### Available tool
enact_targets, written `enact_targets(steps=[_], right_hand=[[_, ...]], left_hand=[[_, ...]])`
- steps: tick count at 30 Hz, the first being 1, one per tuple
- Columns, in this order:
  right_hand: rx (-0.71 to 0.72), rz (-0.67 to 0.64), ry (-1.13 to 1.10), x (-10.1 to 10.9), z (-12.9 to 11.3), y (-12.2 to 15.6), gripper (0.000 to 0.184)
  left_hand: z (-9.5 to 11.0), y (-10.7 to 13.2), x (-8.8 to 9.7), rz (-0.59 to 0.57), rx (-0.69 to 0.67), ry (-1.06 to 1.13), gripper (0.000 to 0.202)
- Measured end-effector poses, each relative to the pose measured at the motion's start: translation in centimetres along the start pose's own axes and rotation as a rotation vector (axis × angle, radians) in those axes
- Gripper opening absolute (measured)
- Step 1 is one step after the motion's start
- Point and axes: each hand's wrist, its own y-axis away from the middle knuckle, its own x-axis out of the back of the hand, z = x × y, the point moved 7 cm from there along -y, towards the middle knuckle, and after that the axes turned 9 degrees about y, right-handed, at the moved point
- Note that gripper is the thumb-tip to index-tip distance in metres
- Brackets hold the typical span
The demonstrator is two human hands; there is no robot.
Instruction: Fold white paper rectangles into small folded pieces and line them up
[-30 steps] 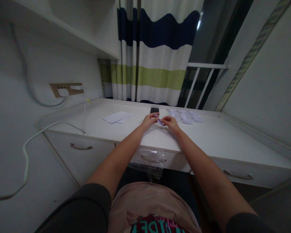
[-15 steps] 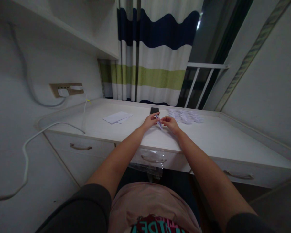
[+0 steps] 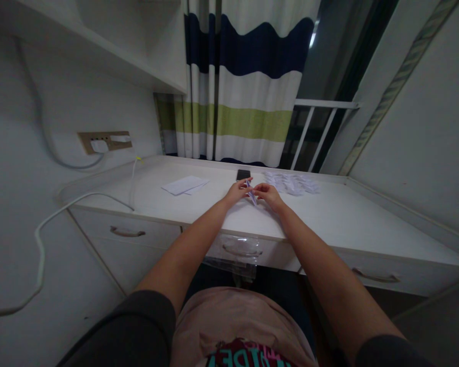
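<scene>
A small piece of folded white paper (image 3: 252,195) stands on edge between my two hands, just above the desk. My left hand (image 3: 237,191) is closed on its left side, fingers pinching the upper part. From the right, my right hand (image 3: 268,193) pinches the same paper with thumb and fingertips. Its lower tip points down toward me. Behind my left hand lies a dark, flat rectangular object (image 3: 244,174), partly covered by the fingers. Several folded paper pieces (image 3: 292,183) lie in a group beyond my right hand.
Flat white sheets (image 3: 185,185) rest on the left of the white desk (image 3: 329,219). A white cable (image 3: 99,194) runs over the desk's left edge. Clear plastic (image 3: 237,244) hangs over the middle drawer. A striped curtain (image 3: 248,122) hangs behind.
Almost nothing differs. Both hands keep their hold on the folded paper, which has shifted or turned very slightly.
</scene>
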Motion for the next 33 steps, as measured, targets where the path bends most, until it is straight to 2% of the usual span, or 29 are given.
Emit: enact_targets(steps=[8,14,21,33], right_hand=[[-0.037,-0.028,-0.090,-0.3,-0.1,0.3,0.026],[-0.049,-0.019,-0.164,-0.6,-0.4,0.6,0.027],[-0.131,-0.024,-0.234,-0.6,-0.6,0.9,0.027],[-0.175,-0.081,-0.276,-1.1,-0.1,0.7,0.022]], left_hand=[[0.2,0.3,-0.2,0.014,0.030,0.026,0.046],[0.5,0.8,-0.8,-0.046,0.055,0.098,0.045],[0.5,0.9,-1.1,-0.070,0.107,0.202,0.047],[0.3,0.9,-1.3,-0.074,0.104,0.147,0.040]])
